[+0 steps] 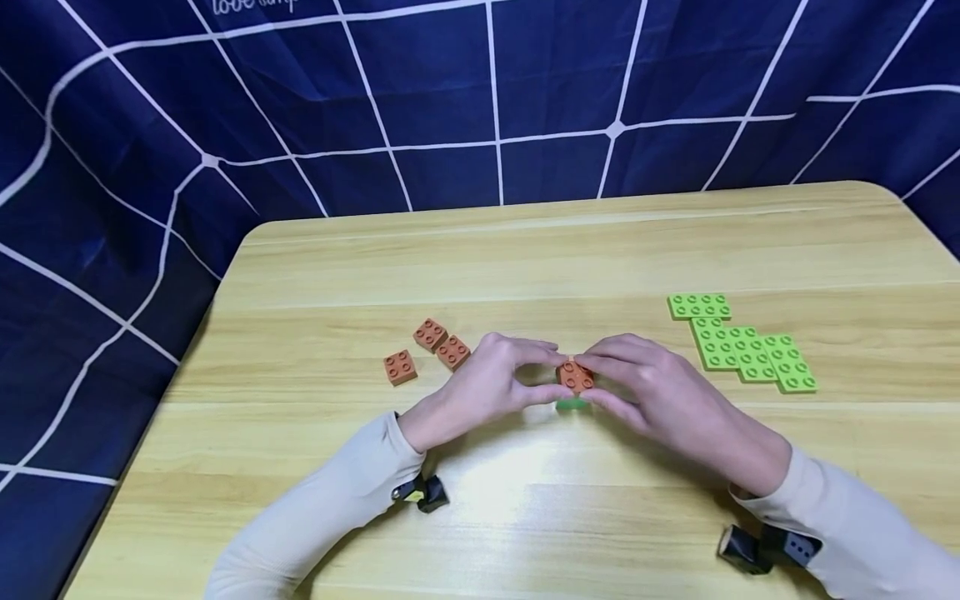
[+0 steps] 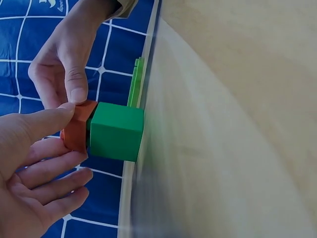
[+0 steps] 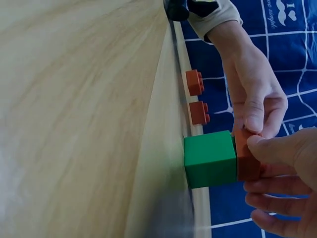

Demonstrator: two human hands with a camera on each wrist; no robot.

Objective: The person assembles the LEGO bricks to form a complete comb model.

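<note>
A reddish-brown toy brick (image 1: 575, 377) with studs on top sits over a taller green block (image 2: 117, 133) that stands on the table. My left hand (image 1: 486, 385) pinches the brown brick from the left, thumb in front and fingers behind. From the right, my right hand (image 1: 663, 396) pinches the same brick in a like way. A narrow dark gap shows between brick and block in the left wrist view, and the brick looks slightly tilted there. Most of the green block is hidden from above.
Several loose brown bricks (image 1: 401, 367) lie left of my left hand. Flat light-green plates (image 1: 718, 345) lie edge to edge at the right rear of the wooden table (image 1: 480, 275). A blue gridded cloth (image 1: 435, 100) hangs behind the table.
</note>
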